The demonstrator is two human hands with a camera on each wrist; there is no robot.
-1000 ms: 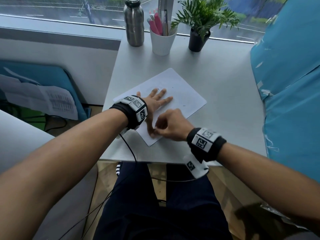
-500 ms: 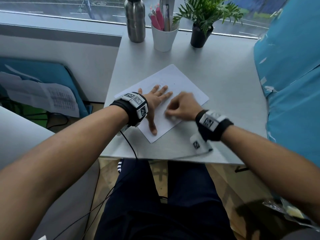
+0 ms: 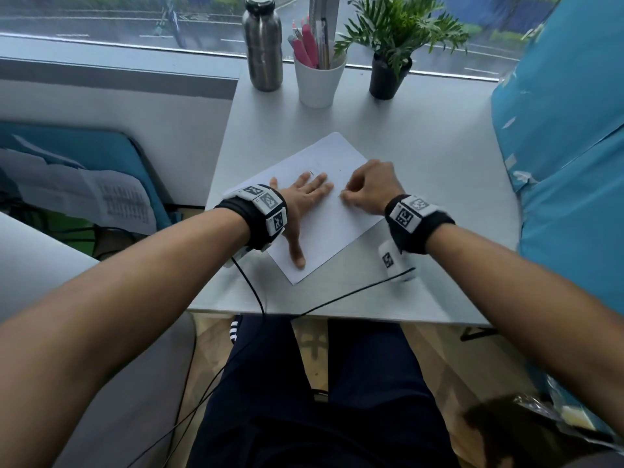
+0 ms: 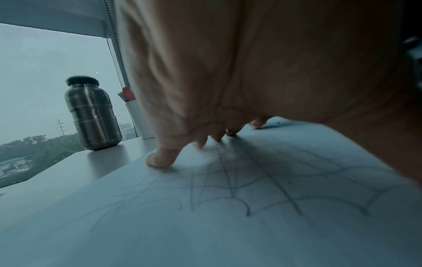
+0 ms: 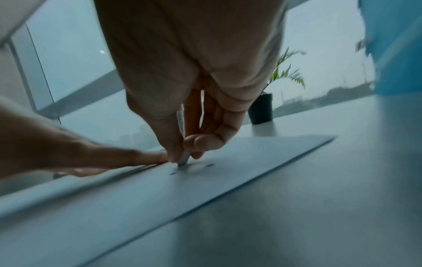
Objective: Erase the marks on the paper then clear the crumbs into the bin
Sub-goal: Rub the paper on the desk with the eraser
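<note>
A white sheet of paper (image 3: 324,228) lies askew on the grey table (image 3: 439,184). My left hand (image 3: 305,201) presses flat on it with fingers spread. In the left wrist view faint pencil lines (image 4: 251,180) cross the paper (image 4: 160,225) under my palm. My right hand (image 3: 369,187) is curled beside the left fingertips. The right wrist view shows my thumb and fingers pinching a small pale eraser (image 5: 184,159) with its tip on the paper (image 5: 205,180). A few dark crumbs (image 5: 209,165) lie beside it. No bin is in view.
At the back of the table stand a steel bottle (image 3: 263,45), a white cup of pens (image 3: 317,79) and a potted plant (image 3: 391,72). A blue covering (image 3: 567,146) rises at the right. Cables (image 3: 256,298) hang over the front edge.
My right hand has travelled from the paper's near corner up and to the right, across the sheet. The left hand has stayed pressed flat in place.
</note>
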